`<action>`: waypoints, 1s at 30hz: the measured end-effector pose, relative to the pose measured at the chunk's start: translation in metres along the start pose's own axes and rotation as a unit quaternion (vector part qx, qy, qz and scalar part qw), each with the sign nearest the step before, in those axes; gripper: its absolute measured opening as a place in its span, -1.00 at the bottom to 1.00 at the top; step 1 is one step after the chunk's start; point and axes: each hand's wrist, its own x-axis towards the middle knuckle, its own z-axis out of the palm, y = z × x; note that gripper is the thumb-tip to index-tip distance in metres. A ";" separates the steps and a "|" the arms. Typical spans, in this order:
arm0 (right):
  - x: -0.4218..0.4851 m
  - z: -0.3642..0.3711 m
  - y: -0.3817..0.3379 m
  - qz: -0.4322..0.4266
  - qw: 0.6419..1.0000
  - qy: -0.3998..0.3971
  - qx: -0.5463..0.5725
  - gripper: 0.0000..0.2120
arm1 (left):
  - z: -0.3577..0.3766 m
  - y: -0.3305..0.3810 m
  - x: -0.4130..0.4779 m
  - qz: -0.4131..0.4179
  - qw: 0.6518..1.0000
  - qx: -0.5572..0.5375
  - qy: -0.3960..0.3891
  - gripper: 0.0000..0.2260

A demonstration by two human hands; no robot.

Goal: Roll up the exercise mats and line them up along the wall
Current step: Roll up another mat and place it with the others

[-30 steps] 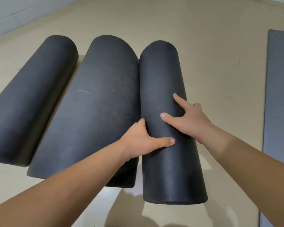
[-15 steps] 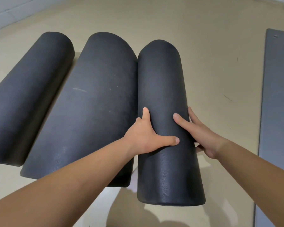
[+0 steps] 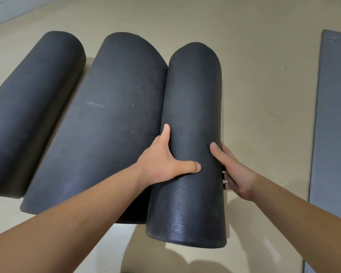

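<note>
both hands, left hand (image 3: 161, 162) and right hand (image 3: 232, 172), clasp the rolled mat (image 3: 193, 123); they should slide it toward 9 o'clock, flush against the middle roll (image 3: 110, 119).

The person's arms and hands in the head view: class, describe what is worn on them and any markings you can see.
Both forearms are bare to the frame's edge: no sleeves show. The left hand and right hand wear no gloves, and no rings, watch, bands or markings are visible. The fingernails that show are short and unpainted.
</note>
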 end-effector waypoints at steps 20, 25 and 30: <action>-0.009 -0.021 0.016 0.031 0.997 0.062 0.027 -0.18 | 0.026 0.022 -0.002 -0.017 0.999 0.002 0.042 0.28; -0.023 -0.013 0.015 0.003 0.996 0.074 0.045 -0.30 | 0.020 0.009 0.006 0.010 0.987 -0.160 -0.019 0.08; -0.054 -0.064 0.015 -0.051 0.986 0.157 -0.007 -0.24 | 0.043 0.004 0.018 0.012 0.960 -0.254 -0.116 -0.06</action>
